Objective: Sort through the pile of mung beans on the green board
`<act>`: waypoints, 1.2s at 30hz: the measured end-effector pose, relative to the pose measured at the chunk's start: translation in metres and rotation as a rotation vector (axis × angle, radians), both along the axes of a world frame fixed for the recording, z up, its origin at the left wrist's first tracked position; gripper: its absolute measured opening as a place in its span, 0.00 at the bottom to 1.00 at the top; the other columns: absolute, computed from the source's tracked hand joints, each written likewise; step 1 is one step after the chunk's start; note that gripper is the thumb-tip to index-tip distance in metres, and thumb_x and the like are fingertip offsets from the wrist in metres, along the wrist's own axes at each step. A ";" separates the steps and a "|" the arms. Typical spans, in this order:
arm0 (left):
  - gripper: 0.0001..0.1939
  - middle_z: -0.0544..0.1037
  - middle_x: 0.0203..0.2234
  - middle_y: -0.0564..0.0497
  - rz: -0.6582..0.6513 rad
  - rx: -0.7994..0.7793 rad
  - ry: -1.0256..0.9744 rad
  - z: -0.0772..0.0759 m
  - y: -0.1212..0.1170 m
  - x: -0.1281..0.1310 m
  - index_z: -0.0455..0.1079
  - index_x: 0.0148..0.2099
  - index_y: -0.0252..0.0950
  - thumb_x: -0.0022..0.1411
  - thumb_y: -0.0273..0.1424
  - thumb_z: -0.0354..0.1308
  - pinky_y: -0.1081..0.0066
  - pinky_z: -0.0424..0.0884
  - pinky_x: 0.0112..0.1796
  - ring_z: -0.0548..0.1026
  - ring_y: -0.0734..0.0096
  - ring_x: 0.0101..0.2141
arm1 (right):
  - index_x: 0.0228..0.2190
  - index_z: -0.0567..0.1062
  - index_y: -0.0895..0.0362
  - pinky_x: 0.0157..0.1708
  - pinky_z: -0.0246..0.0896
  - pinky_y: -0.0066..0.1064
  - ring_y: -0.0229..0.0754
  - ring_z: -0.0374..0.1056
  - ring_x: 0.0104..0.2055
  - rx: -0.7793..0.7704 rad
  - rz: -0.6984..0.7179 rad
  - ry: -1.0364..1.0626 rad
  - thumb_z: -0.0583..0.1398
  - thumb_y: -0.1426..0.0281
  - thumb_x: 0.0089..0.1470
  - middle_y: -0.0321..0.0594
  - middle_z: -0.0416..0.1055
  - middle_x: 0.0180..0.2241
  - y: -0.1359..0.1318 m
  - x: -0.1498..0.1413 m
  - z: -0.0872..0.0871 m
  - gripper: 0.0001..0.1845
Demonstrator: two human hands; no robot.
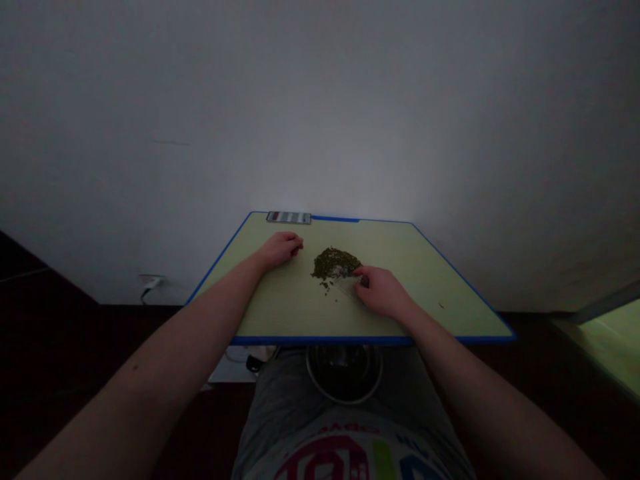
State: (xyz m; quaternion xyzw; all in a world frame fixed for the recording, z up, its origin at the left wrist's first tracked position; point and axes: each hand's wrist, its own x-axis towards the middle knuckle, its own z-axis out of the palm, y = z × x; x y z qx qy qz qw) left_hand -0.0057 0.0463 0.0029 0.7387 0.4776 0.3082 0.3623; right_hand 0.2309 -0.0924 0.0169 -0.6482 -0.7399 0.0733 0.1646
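Note:
A heap of small greenish-brown grains [336, 262], possibly dried beans, lies on the pale yellow tabletop [280, 310], with a few stray pieces at its near side. My right hand [381, 290] is at the heap's right edge, its thumb and fingers closed in a pinch. A faint, see-through shape [346, 287] shows beside those fingertips, too dim to name. Left of the heap, my left hand [283, 249] rests on the table with its fingers curled in, apart from the grains; no object shows in it.
A phone [289, 217] with a lit screen lies at the table's far edge by the wall. On my lap, under the near blue edge, sits a round metal bowl [345, 373]. A plug with a cable [150, 285] is in the wall at left.

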 end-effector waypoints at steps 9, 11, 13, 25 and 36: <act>0.15 0.63 0.15 0.56 -0.017 0.015 0.007 0.000 -0.001 -0.001 0.66 0.29 0.33 0.53 0.41 0.48 0.76 0.55 0.20 0.59 0.79 0.17 | 0.42 0.71 0.58 0.36 0.57 0.29 0.42 0.67 0.36 -0.001 0.019 -0.069 0.53 0.67 0.50 0.43 0.73 0.36 0.009 -0.006 0.004 0.17; 0.15 0.63 0.15 0.56 -0.021 0.014 0.000 -0.001 0.000 -0.001 0.66 0.28 0.33 0.53 0.41 0.48 0.76 0.55 0.20 0.59 0.79 0.16 | 0.42 0.71 0.57 0.37 0.57 0.30 0.43 0.67 0.38 0.009 0.039 -0.092 0.54 0.68 0.50 0.43 0.72 0.37 0.014 -0.009 0.005 0.17; 0.15 0.64 0.15 0.56 -0.020 0.010 -0.002 -0.001 0.000 -0.001 0.66 0.28 0.33 0.53 0.41 0.48 0.76 0.55 0.20 0.59 0.80 0.16 | 0.43 0.70 0.56 0.39 0.57 0.31 0.44 0.67 0.40 0.009 0.056 -0.114 0.53 0.68 0.50 0.43 0.72 0.40 0.018 -0.012 0.006 0.17; 0.15 0.63 0.15 0.56 -0.017 -0.007 -0.039 -0.002 0.001 0.000 0.65 0.27 0.33 0.53 0.40 0.48 0.76 0.55 0.20 0.59 0.80 0.16 | 0.45 0.69 0.53 0.41 0.56 0.32 0.44 0.65 0.43 -0.005 0.249 -0.227 0.52 0.71 0.51 0.41 0.70 0.43 0.026 -0.028 0.012 0.18; 0.13 0.64 0.15 0.56 -0.005 0.016 -0.023 0.000 -0.001 0.000 0.66 0.27 0.33 0.52 0.38 0.49 0.76 0.54 0.19 0.59 0.80 0.17 | 0.45 0.69 0.55 0.41 0.55 0.32 0.44 0.64 0.42 0.076 0.420 -0.226 0.51 0.71 0.53 0.44 0.70 0.42 0.028 -0.047 0.012 0.17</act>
